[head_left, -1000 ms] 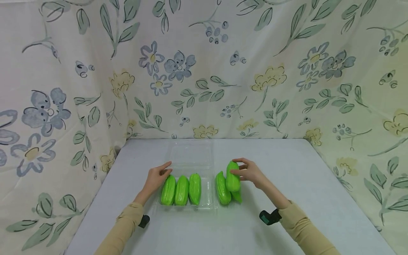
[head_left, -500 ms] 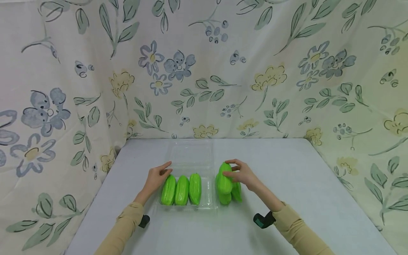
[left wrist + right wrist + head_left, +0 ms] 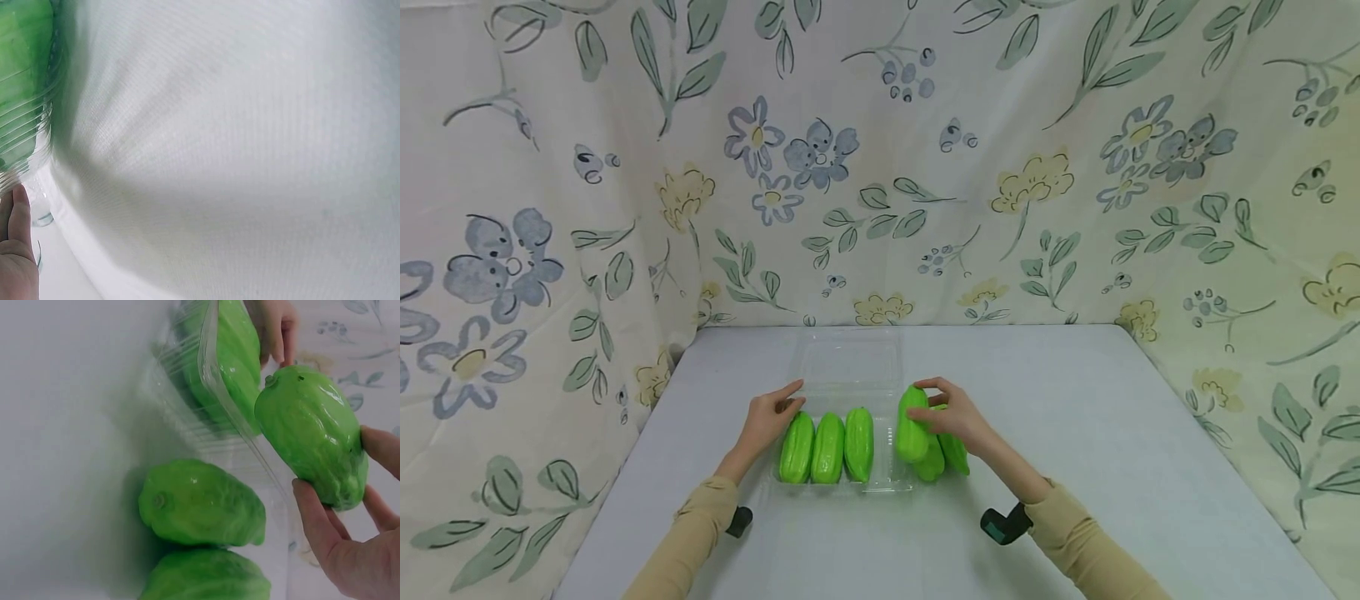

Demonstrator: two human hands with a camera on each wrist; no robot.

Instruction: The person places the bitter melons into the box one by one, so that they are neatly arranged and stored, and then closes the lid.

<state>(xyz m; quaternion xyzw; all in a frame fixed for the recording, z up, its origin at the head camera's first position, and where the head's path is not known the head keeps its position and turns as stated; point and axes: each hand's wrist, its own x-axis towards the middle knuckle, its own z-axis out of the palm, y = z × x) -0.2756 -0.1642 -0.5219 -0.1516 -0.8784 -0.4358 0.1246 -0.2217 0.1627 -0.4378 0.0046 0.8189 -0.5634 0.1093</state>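
Shiny green chayotes lie in and beside a clear plastic clamshell box [image 3: 883, 483]. My left hand [image 3: 769, 419] is at the box's far left corner, thumb and fingers holding its rim; in the left wrist view its fingers [image 3: 20, 215] touch the clear wall. My right hand [image 3: 957, 417] grips a chayote [image 3: 312, 434] between thumb and fingers, raised at the box's right edge. Several more chayotes stand side by side in the box, including a left one [image 3: 797, 447], a middle one [image 3: 828, 448] and a right one [image 3: 859, 446].
Two loose chayotes, a nearer one [image 3: 200, 503] and another [image 3: 206, 578], lie on the white table [image 3: 1075, 400] right of the box. The box's open lid [image 3: 850, 358] lies toward the back. A floral cloth [image 3: 880, 167] hangs behind the table.
My right hand has carried the chayote leftward, from above the loose ones to the box's right edge. My left hand has stayed at the box corner.
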